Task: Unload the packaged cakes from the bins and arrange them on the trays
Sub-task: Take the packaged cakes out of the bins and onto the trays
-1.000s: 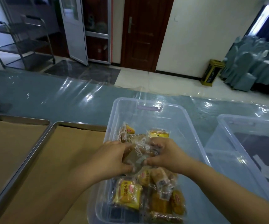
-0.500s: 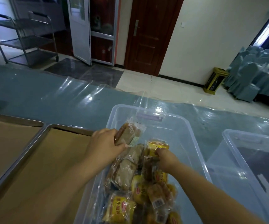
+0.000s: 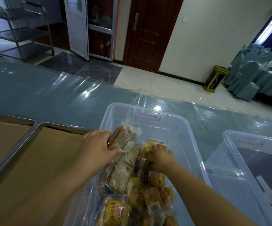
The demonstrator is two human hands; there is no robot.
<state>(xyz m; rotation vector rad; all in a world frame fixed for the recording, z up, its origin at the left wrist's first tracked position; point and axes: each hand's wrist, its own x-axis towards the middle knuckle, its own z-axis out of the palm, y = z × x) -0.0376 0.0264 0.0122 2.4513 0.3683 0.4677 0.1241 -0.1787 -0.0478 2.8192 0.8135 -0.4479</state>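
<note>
A clear plastic bin (image 3: 187, 132) in front of me holds several packaged cakes (image 3: 137, 190), brown and yellow, piled in its near half. My left hand (image 3: 96, 147) grips a brown packaged cake (image 3: 124, 137) lifted above the bin's left rim. My right hand (image 3: 162, 156) reaches down inside the bin, fingers closed on a yellow packaged cake (image 3: 151, 145) at the top of the pile. A metal tray (image 3: 39, 126) lined with brown paper lies directly left of the bin, with nothing on the paper.
A second paper-lined tray (image 3: 6, 118) lies at the far left. Another clear bin (image 3: 236, 139) stands to the right. The table has a blue cloth under clear plastic. Beyond stand a metal cart (image 3: 22, 30), doors, a yellow-black box (image 3: 215, 79) and covered chairs (image 3: 256, 75).
My hands have parted from one brown cake. The left lifted it toward the bin's left rim, and the right moved down onto a yellow cake.
</note>
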